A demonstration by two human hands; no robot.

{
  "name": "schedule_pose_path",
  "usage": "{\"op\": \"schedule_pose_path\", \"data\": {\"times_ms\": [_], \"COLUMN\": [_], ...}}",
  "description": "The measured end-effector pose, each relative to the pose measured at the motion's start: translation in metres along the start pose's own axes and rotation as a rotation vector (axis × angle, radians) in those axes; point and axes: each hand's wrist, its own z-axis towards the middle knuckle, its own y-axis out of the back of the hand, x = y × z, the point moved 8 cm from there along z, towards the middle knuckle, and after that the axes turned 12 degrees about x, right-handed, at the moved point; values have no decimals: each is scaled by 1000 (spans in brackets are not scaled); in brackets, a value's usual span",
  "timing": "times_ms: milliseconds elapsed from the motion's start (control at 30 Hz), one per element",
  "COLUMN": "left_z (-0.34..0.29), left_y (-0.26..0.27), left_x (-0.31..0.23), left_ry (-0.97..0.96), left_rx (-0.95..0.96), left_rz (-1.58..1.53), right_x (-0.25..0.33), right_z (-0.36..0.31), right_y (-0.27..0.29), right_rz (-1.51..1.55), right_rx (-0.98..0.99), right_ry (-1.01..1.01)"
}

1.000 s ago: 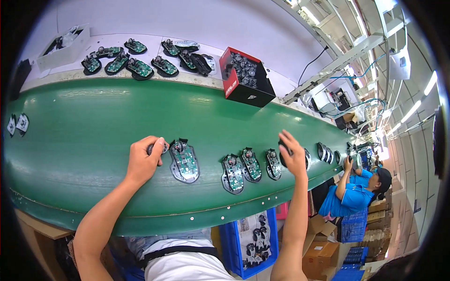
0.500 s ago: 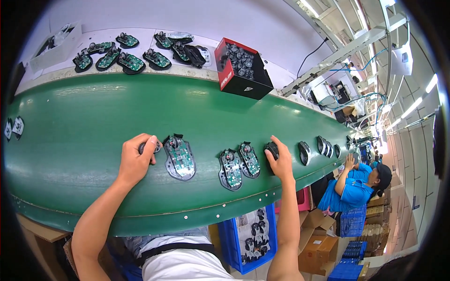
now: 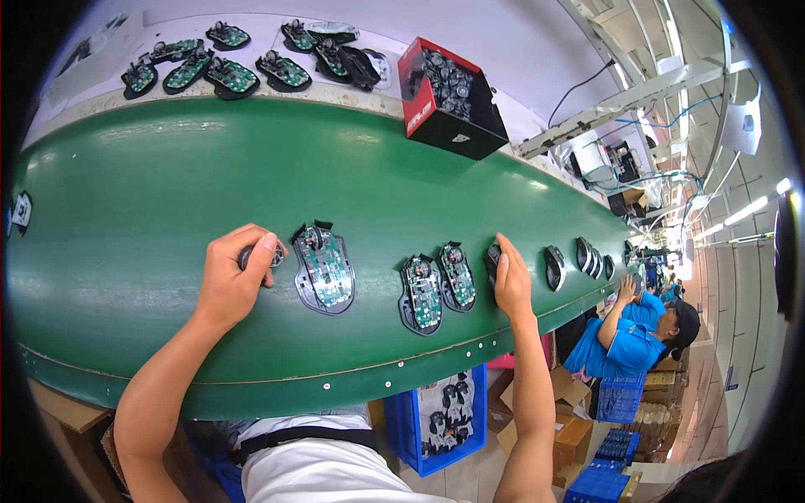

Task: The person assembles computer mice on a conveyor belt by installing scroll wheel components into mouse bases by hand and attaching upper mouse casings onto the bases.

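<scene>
While a dark round wheel-like part (image 3: pixel 277 253) sits between the thumb and curled fingers of the left hand (image 3: pixel 228 283), another dark piece shows tucked against the same palm, its shape mostly hidden. That hand is closed into a loose fist, with the wheel-like part facing right, just beside a mouse base (image 3: pixel 325 277) whose green circuit board faces upward. At the right hand (image 3: pixel 514 287), the fingers run nearly straight and close together, with the thumb lying over a dark mouse-shaped piece (image 3: pixel 491 261) on the hand's left side; whether it grips that piece or only rests against it, I cannot tell. Between the two hands lie two more board-bearing mouse bases (image 3: pixel 422 295), side by side and nearer the right hand. All of these are over or on a green conveyor belt (image 3: pixel 251 176). To the right of the right hand lies a dark mouse shell (image 3: pixel 555 268), with a close row of similar shells (image 3: pixel 589 258) beyond. Across the belt, a red-and-black box (image 3: pixel 464 134) holds many small dark round parts (image 3: pixel 449 82), and further mouse bases (image 3: pixel 231 78) lie to its left. Below the near edge is a blue crate (image 3: pixel 403 432) of dark parts; at far right, a co-worker in a blue shirt (image 3: pixel 627 342) reaches toward the belt.
</scene>
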Motion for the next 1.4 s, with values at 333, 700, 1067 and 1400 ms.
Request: {"op": "schedule_pose_path", "data": {"times_ms": [333, 700, 1067, 1400], "left_z": [-4, -15, -13, -2], "left_y": [-4, 10, 21, 30], "left_x": [0, -1, 3, 1], "left_ry": [-21, -59, -1, -33], "left_rx": [1, -82, -61, -22], "left_rz": [-11, -19, -102, -92], "right_x": [-15, -37, -1, 267], "right_z": [-11, 14, 44, 218], "right_y": [-5, -1, 14, -21], "right_rz": [210, 265, 120, 412], "right_rx": [-153, -56, -308, 199], "right_ry": [-61, -136, -120, 433]}}
